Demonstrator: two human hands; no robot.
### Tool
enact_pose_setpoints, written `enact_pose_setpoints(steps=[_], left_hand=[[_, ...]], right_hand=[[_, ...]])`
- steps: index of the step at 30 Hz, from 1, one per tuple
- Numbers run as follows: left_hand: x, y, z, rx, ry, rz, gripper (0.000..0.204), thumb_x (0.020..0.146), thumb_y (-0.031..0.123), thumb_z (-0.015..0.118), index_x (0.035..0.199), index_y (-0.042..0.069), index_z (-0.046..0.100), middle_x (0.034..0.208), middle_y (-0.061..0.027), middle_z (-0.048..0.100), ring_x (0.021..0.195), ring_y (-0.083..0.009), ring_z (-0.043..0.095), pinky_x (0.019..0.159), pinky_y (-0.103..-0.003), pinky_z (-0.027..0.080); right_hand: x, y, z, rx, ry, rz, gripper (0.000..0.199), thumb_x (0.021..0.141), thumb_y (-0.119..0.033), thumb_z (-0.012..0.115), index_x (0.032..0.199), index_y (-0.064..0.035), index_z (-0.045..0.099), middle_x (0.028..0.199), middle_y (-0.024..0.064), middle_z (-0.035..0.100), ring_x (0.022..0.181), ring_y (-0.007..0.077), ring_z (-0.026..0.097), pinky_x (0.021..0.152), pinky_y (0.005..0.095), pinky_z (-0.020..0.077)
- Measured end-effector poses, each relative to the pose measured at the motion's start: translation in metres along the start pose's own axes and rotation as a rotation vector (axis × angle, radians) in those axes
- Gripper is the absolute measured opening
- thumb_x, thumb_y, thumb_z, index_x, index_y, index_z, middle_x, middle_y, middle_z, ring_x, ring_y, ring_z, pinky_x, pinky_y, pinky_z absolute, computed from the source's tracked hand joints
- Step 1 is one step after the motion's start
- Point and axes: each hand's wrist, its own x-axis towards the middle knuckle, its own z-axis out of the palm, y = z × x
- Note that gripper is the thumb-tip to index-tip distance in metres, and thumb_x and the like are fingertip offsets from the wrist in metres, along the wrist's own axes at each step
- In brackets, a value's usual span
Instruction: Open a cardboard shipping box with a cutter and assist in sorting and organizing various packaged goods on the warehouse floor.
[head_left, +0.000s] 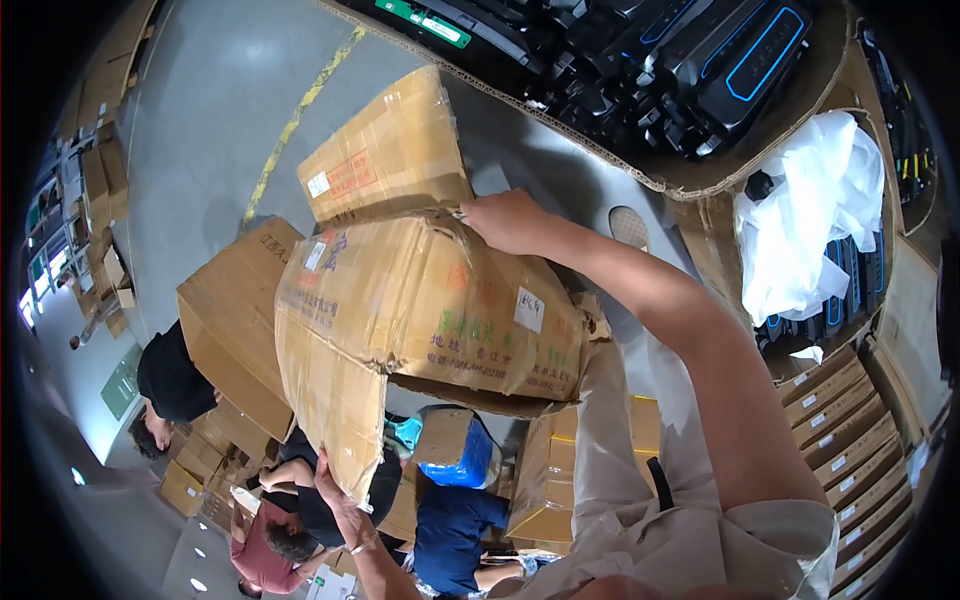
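A large, worn cardboard box (420, 310), wrapped in clear tape and bearing white labels, fills the middle of the view and is tilted. My right hand (505, 220) reaches over it and grips its far top edge. My left hand (338, 492), with a bracelet at the wrist, holds the box's lower left corner from beneath. A second taped cardboard box (385, 150) lies just beyond my right hand. A third box (230, 320) leans against the left side of the held one.
A big cardboard bin (690, 180) holds black plastic parts with blue trim (700, 60). White plastic bags (810, 220) lie at the right, above rows of small brown boxes (850, 450). Other people (170, 380) crouch at lower left beside a blue-wrapped box (465, 455). A yellow line (300, 110) crosses the grey floor.
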Motion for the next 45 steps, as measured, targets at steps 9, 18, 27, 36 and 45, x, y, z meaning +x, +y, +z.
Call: enact_pose_setpoints(steps=[9, 18, 27, 36, 45], left_hand=[[-0.001, 0.012, -0.028, 0.081, 0.039, 0.034, 0.041, 0.083, 0.022, 0.052, 0.114, -0.003, 0.046, 0.109, -0.0174, 0.055, 0.093, -0.0313, 0.057, 0.082, -0.044, 0.046], [0.001, 0.028, -0.050, 0.185, 0.131, 0.022, 0.045, 0.081, 0.022, 0.054, 0.114, -0.007, 0.044, 0.108, -0.0185, 0.055, 0.093, -0.0313, 0.057, 0.084, -0.043, 0.045], [-0.023, 0.012, -0.035, 0.078, 0.155, -0.048, 0.046, 0.081, 0.023, 0.054, 0.116, -0.004, 0.043, 0.109, -0.0190, 0.055, 0.093, -0.0326, 0.057, 0.081, -0.046, 0.047], [-0.014, 0.008, -0.073, 0.187, 0.143, 0.024, 0.043, 0.080, 0.023, 0.055, 0.114, -0.001, 0.046, 0.107, -0.0164, 0.056, 0.093, -0.0308, 0.057, 0.084, -0.042, 0.045], [-0.023, 0.001, -0.067, 0.141, 0.148, -0.015, 0.042, 0.083, 0.022, 0.052, 0.113, -0.006, 0.045, 0.107, -0.0179, 0.056, 0.092, -0.0287, 0.058, 0.082, -0.041, 0.047]], right_hand=[[-0.008, -0.003, 0.021, -0.015, -0.067, -0.056, 0.017, 0.077, -0.011, 0.043, 0.090, -0.0035, 0.052, 0.074, 0.0154, 0.060, 0.069, 0.0315, 0.059, 0.058, 0.0431, 0.0451], [-0.014, 0.031, 0.047, -0.227, -0.030, -0.130, 0.011, 0.076, -0.011, 0.046, 0.083, -0.0030, 0.049, 0.067, 0.0147, 0.058, 0.062, 0.0284, 0.060, 0.054, 0.0396, 0.0457], [0.005, -0.035, 0.021, -0.055, -0.032, -0.087, 0.012, 0.077, -0.009, 0.043, 0.081, -0.0012, 0.051, 0.069, 0.0160, 0.059, 0.062, 0.0310, 0.059, 0.054, 0.0425, 0.0452], [-0.023, 0.028, 0.053, -0.382, -0.226, -0.223, 0.020, 0.080, -0.014, 0.041, 0.087, -0.0045, 0.057, 0.066, 0.0102, 0.061, 0.063, 0.0269, 0.061, 0.053, 0.0399, 0.0457], [-0.022, -0.013, 0.076, 0.923, 0.262, 0.194, 0.014, 0.088, -0.015, 0.043, 0.089, -0.0010, 0.043, 0.076, 0.0075, 0.057, 0.062, 0.0167, 0.057, 0.053, 0.0303, 0.0453]])
